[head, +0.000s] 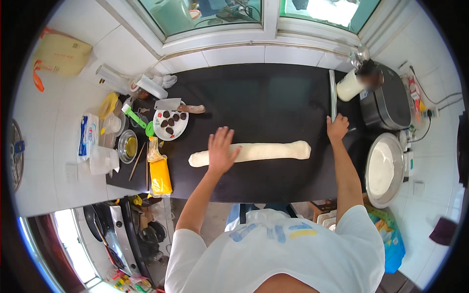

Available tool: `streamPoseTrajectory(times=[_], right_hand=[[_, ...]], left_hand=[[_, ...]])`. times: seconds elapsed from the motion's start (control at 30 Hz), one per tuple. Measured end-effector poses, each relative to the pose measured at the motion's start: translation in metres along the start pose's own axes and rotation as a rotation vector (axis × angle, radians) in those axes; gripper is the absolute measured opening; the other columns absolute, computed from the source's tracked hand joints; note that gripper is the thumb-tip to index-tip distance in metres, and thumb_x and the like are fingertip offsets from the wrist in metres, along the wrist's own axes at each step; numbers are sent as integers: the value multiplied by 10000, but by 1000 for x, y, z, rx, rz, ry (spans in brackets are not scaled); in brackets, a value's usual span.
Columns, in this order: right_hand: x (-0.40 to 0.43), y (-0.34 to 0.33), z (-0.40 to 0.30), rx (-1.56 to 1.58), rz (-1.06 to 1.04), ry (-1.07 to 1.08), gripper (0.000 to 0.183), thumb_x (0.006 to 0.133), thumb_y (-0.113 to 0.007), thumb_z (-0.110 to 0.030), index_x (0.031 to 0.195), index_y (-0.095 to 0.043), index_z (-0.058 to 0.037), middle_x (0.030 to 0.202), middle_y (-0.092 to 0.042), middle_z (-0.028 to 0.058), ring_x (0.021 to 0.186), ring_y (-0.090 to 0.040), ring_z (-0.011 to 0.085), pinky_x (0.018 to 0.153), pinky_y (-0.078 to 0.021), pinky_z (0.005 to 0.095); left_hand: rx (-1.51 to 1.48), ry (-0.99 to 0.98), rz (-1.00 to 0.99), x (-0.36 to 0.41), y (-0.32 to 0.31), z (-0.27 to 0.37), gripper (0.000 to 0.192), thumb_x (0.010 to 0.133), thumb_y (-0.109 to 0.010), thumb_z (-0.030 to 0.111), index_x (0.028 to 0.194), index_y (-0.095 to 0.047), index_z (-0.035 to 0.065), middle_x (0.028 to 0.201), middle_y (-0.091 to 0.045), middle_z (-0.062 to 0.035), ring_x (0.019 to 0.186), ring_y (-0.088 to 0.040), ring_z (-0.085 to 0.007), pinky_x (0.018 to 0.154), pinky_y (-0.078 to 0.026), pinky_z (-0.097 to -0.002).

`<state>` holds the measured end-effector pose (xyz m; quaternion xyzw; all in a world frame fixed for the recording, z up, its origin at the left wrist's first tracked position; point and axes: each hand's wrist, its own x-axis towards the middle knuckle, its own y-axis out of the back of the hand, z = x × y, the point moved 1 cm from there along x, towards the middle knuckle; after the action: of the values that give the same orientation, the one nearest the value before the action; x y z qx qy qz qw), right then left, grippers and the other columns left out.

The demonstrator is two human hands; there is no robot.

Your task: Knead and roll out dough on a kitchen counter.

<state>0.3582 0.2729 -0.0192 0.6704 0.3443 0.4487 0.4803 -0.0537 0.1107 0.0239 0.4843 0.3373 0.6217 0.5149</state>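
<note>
A long roll of pale dough (267,152) lies crosswise on the dark countertop, its right end thicker and rounded. My left hand (220,152) rests palm down over the roll near its left end, thumb spread, grasping nothing. Over on the right, my right hand (337,128) is closed around the near end of a metallic-looking rolling pin (332,95). The pin lies pointing away from me, apart from the dough. My palm hides a short stretch of the roll.
At left stand a plate (178,129) with dark round pieces, a cleaver (168,104) across its rim, a yellow packet (160,175), chopsticks (137,161) and a metal bowl (124,155). A flour basin (397,175), jar (348,88) and grey appliance (388,99) occupy the right.
</note>
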Motion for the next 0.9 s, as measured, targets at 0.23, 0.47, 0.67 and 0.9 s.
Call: streamPoseTrajectory(times=[0.23,0.47,0.67,0.9], right_hand=[[-43,6,-24,262,-153,620,438,814,-717,-244,1171,-554,-47,1038,-541,139,1039,-540,345,855,-428,479],[66,-21,-99,272,-77,959,430,770,-741,-164,1171,-595,-117,1038,-539,86,1027,-529,291,818,-419,447],[71,-24,-104,272,187,811,509,760,-724,-110,1242,-568,-65,1196,-564,124,1147,-531,307,950,-411,472],[-125,38,-219,627,-290,887,419,870,-636,-195,1277,-590,-106,1406,-483,129,1348,-416,308,1075,-334,591]], left_hand=[[13,-58,-132,-19,-13,18,476,947,-534,396,1303,-564,81,1378,-504,-159,1314,-430,-320,1067,-340,-478],[18,-38,-149,-14,-11,30,438,956,-529,346,1311,-561,92,1381,-495,-159,1296,-444,-330,1042,-352,-468],[-15,-37,-163,-14,-14,28,436,958,-530,333,1316,-558,87,1384,-493,-164,1299,-442,-325,1043,-352,-467],[-161,112,85,38,-30,-6,418,964,-525,331,1263,-584,45,1349,-522,-177,1277,-478,-332,1035,-377,-509]])
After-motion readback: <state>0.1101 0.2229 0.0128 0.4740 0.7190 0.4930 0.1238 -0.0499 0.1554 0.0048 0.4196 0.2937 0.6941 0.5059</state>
